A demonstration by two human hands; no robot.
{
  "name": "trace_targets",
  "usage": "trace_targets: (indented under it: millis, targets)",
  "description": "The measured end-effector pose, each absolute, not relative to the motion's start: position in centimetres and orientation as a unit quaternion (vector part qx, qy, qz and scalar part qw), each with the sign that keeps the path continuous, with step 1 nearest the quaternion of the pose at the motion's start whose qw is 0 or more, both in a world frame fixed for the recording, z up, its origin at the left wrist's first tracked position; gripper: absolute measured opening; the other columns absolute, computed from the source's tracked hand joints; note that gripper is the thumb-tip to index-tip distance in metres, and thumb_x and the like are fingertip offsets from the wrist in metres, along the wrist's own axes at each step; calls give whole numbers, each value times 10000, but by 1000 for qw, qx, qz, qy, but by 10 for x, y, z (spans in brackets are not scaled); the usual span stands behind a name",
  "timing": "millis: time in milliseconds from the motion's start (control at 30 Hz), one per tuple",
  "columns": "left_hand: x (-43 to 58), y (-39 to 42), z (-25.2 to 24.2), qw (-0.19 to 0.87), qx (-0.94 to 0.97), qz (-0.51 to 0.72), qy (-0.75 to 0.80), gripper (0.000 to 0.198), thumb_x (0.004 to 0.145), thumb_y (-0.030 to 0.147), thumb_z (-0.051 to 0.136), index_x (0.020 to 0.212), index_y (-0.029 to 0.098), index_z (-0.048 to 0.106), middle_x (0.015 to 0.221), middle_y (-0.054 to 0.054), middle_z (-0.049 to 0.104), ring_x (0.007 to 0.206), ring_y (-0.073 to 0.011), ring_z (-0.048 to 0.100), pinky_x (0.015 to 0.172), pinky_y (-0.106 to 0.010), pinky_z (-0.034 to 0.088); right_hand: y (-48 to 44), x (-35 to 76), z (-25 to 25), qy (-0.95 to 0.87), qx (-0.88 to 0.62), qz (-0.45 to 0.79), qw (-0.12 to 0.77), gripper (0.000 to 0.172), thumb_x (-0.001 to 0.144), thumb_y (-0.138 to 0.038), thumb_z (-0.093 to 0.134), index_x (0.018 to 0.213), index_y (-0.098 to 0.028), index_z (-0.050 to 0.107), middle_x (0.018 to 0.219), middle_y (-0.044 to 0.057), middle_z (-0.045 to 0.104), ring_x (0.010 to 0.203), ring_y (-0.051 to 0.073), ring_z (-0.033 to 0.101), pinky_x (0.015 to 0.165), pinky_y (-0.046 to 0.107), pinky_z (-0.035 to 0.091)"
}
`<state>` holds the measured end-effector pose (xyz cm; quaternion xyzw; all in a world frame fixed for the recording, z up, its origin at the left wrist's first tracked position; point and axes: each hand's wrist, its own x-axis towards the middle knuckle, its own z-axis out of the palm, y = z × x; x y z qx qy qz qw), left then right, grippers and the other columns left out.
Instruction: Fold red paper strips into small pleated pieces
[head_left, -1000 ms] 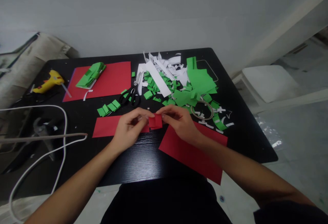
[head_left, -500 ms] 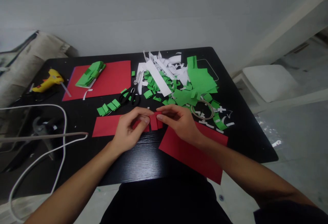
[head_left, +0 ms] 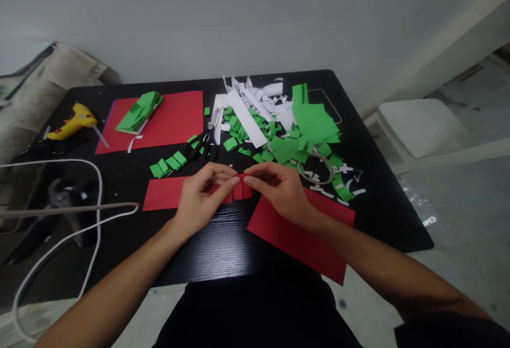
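Now, folded red strip (head_left: 241, 191) pinched low over surface (head_left: 223, 247), centre. Left hand (head_left: 197, 199) fingers closed on 9 o'clock end, right hand (head_left: 279, 191) fingers closed on 3 o'clock end. Edges best aligned, crease pressed firmly flat.

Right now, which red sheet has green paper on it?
The far red sheet, beside the glue gun: a green stack lies on it. The near red strip and near red sheet carry none.

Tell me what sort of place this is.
Probably a home craft corner. A black table holds cut green and white paper scraps, scissors and a yellow glue gun, and the left hand and right hand pinch a folded red paper.
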<state>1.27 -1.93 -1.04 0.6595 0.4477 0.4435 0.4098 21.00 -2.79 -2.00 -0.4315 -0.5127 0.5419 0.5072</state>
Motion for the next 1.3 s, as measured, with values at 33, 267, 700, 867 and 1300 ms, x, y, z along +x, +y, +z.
trace_targets:
  millis: [33,267,700,867,1300]
  targets:
    - [13,-20,-10,408,658,444,450,180,898,318,788,983,179,712,863,-31,781,763,-151,745,756,-276,628,-28,210,-20,-514,-432,541,507,173,838,-334,845,962,-226,792,961,36,808,902,189,765,872,358,638]
    - [15,-21,-11,368,677,463,437,118,879,223,802,958,178,728,876,-18,783,751,-123,742,754,-236,633,-29,210,-19,-526,-430,526,512,133,846,-294,836,935,-216,777,923,25,796,857,169,757,822,312,636]
    - [13,-20,-12,331,704,469,418,78,876,206,804,918,185,741,852,-17,779,767,-141,729,722,-252,611,-29,210,-18,-569,-433,502,488,100,890,-290,791,956,-216,781,915,22,798,835,167,749,777,295,609]
    - [13,-19,-11,376,678,476,415,97,850,178,824,904,186,743,855,-12,774,786,-129,728,745,-236,607,-30,209,-17,-570,-430,497,494,84,890,-280,787,939,-214,780,901,18,793,819,161,741,763,288,607]
    - [15,-17,-9,450,622,470,435,157,822,214,846,962,192,778,864,-16,794,742,-123,735,749,-230,627,-31,208,-18,-569,-435,484,502,91,887,-291,785,937,-215,783,920,33,803,828,176,747,770,312,618]
